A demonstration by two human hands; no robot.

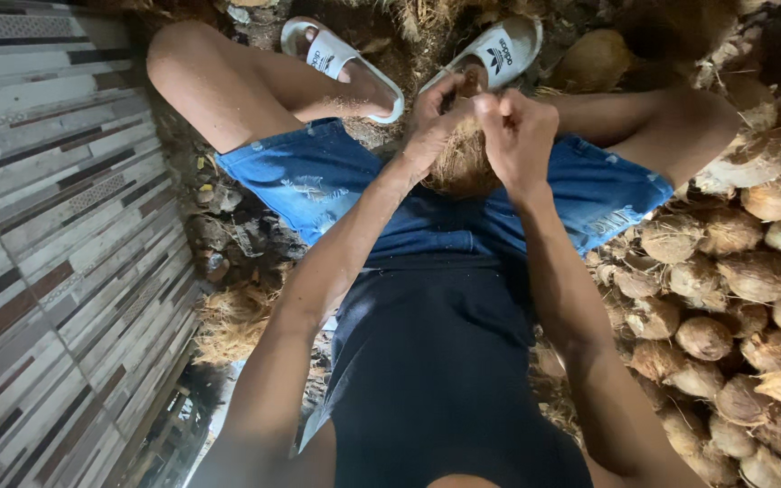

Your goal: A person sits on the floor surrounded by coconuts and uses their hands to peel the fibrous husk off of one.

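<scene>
while both hands grip | coconut (axis unclear) | left hand, right hand fingers pinching husk fibres

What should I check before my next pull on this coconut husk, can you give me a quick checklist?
1. Left hand on the coconut: ok, it grips the top fibres.
2. Right hand grip: ok, fingers pinch the husk beside the left.
3. Coconut steadied between the knees: ok, it sits over the denim shorts.
4. Feet planted: ok, both white sandals rest on the ground.
5. Pile of coconuts stable: cannot tell.
6. Husk already loosened: cannot tell, hands cover it.
</scene>
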